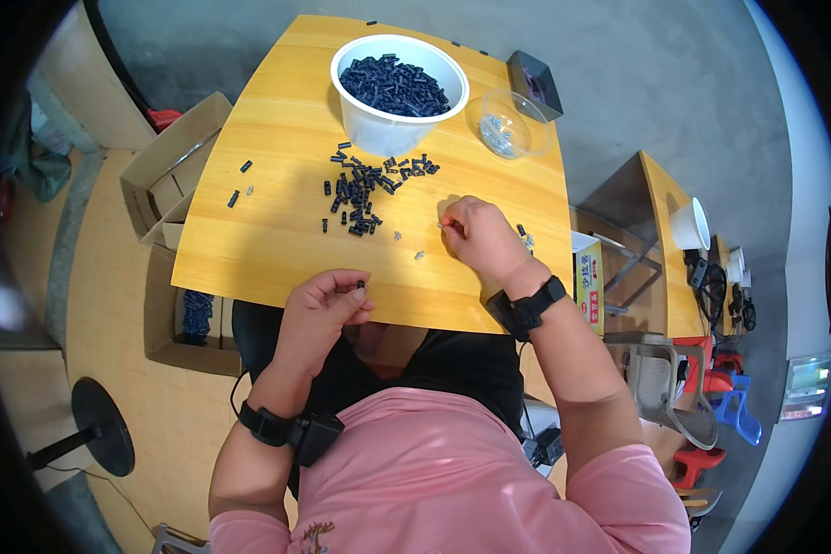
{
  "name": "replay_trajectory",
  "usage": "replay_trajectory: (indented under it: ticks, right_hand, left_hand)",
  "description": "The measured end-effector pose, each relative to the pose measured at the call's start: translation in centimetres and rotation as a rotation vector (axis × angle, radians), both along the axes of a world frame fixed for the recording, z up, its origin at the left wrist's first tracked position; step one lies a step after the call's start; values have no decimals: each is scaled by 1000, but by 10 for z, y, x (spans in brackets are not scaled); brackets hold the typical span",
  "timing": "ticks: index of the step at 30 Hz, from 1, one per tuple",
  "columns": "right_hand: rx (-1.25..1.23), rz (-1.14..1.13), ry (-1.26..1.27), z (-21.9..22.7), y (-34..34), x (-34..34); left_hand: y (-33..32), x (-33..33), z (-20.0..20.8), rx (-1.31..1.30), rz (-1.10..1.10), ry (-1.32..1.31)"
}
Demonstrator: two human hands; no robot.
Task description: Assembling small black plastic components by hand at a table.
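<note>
Near the table's front edge, my left hand (328, 303) is closed in a pinch on a small black plastic piece (360, 285). My right hand (478, 234) rests low over the tabletop, thumb and fingertips pressed together; a tiny pale piece (441, 225) shows at their tips, too small to identify. Between and beyond the hands spreads a loose pile of short black plastic pieces (355, 189). A few small silvery pieces (419, 256) lie between my hands, and more small silvery pieces (528, 242) lie beside my right wrist.
On the wooden table (240, 263) stand a white tub (383, 134) full of black pieces, a clear bowl (531, 138) with silvery pieces, and a black box (535, 88). Cardboard boxes (171, 157) flank the table's left; a grey chair (660, 379) stands right.
</note>
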State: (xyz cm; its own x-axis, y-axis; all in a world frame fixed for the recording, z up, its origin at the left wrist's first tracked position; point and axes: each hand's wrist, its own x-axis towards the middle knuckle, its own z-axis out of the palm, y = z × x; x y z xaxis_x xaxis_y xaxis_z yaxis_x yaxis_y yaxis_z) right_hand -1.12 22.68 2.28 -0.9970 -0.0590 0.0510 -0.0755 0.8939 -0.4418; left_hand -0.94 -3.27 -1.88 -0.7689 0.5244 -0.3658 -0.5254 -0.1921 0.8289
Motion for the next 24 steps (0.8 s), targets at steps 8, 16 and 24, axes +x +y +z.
replay_trajectory:
  ticks: [8,16,24]
  right_hand:
    - [-120,-232,1,4,2,4]
    - [32,-65,26,0,3,8]
    - [37,-75,93,0,6,14]
  left_hand:
    - [2,-4,-4,-2,0,22]
    - [3,-2,-1,-15,1,8]
    - [1,-3,-4,-17,2,0]
